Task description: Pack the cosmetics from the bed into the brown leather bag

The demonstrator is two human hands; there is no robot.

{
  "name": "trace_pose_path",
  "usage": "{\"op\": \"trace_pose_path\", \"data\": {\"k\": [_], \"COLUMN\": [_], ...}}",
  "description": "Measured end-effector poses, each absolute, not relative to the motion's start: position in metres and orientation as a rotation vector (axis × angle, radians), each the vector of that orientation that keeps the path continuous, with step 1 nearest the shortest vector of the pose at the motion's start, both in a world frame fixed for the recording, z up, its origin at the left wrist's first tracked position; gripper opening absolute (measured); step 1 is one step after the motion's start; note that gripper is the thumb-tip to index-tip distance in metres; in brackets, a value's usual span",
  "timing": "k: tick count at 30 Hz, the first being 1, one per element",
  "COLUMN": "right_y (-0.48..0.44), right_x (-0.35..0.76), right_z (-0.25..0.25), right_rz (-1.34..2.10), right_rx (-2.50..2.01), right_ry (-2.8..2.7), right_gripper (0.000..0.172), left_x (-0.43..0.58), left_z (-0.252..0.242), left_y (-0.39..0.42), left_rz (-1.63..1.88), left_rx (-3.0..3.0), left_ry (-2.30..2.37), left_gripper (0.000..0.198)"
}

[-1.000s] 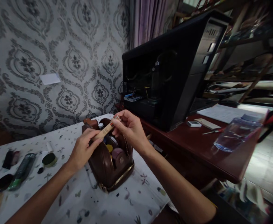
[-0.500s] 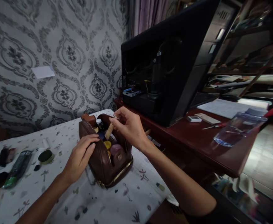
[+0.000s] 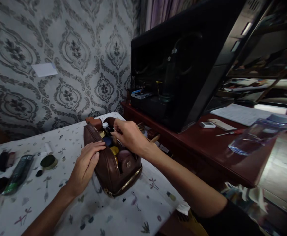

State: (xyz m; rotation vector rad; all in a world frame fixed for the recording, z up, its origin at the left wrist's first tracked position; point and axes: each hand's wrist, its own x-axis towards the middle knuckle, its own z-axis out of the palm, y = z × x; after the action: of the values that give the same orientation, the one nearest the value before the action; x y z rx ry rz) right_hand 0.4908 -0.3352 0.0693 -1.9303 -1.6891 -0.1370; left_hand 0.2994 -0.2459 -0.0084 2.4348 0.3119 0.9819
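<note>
Green tube and round tin lie toward the table's left edge. Left hand is flat, fingers together, pressed on the brown pouch near the table's right edge. Right hand is curled into the pouch's open mouth; cannot tell what it pinches. Likely stowing an item; next calls for a gap among the jars. Half a second back that hand held a tan stick above the pouch; it is now unseen.

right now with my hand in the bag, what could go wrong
The bag looks crammed, so the right hand pushing in could knock the white-capped bottle out. The left hand only rests flat on the bag's side, so the bag might tip or slide. The table ends close on the right, so anything spilled could roll off.
</note>
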Motion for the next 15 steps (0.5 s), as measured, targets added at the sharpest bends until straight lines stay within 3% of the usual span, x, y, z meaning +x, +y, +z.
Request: {"op": "trace_pose_path", "data": {"k": [15], "right_y": [-0.318], "right_x": [0.478], "right_z": [0.075], "right_rz": [-0.256], "right_rx": [-2.319], "right_ry": [-2.068], "right_gripper": [0.025], "left_x": [0.299], "left_z": [-0.009], "left_y": [-0.246], "left_rz": [0.995], "left_rx": [2.445], "left_ry": [0.285], "left_gripper": [0.028]}}
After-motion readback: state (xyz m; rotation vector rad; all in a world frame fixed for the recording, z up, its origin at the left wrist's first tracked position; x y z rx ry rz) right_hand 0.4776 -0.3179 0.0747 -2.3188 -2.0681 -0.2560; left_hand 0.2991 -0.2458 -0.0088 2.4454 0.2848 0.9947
